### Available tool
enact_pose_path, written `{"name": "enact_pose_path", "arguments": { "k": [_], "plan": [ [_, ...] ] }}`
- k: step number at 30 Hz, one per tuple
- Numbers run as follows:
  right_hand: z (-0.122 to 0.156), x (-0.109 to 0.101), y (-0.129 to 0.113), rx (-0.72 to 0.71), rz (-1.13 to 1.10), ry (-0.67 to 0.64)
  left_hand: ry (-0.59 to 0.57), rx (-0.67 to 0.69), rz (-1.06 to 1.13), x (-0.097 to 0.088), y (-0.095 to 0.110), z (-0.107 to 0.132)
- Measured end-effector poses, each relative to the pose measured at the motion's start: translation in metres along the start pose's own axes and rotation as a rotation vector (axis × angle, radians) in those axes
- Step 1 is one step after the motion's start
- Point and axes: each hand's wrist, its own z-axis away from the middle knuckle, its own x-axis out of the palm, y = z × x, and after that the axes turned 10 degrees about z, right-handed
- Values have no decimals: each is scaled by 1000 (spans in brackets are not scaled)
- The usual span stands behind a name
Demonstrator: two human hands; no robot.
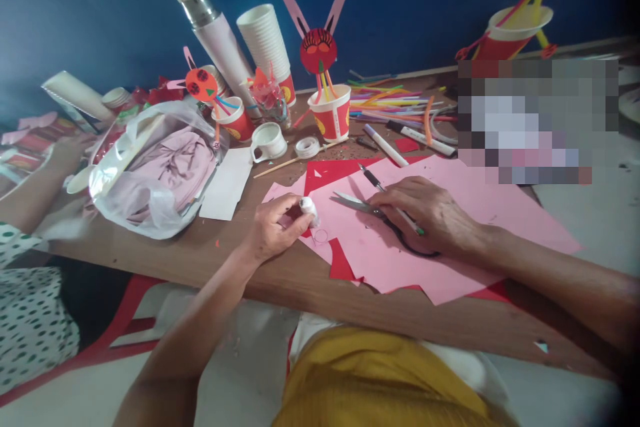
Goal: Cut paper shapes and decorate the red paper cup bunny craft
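My left hand [280, 227] is at the left edge of the pink paper [450, 213], with thumb and forefinger closed. A small white lump [309, 210] is at its fingertips; whether it is a held thing or a wrapped fingertip I cannot make out. Just below it, a small circle is drawn on a pink piece [321, 237]. My right hand [425, 210] is closed over scissors [355, 203], their blades pointing left and black handles below the palm. A pen [371, 177] passes under the same fingers. Red paper [341, 263] shows beneath the pink sheets.
Behind the paper are markers [385, 145], a tape roll [307, 147], a wooden stick [275, 165], a white mug [269, 142] and pipe cleaners [385, 107]. Rabbit-faced paper cups [330, 113] stand farther back. Left are a plastic bag [155, 180] and another person's arm [35, 180].
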Motion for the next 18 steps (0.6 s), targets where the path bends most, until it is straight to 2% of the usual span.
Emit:
{"name": "enact_pose_path", "arguments": {
  "k": [4,12,18],
  "plan": [
    [1,0,1,-9,9,19,-19,30,45,-1,-3,0],
    [0,-1,0,-12,20,39,-8,92,1,-2,-9,3],
    [-12,-24,-6,-77,-56,164,-27,71,53,0,-10,5]
  ]
}}
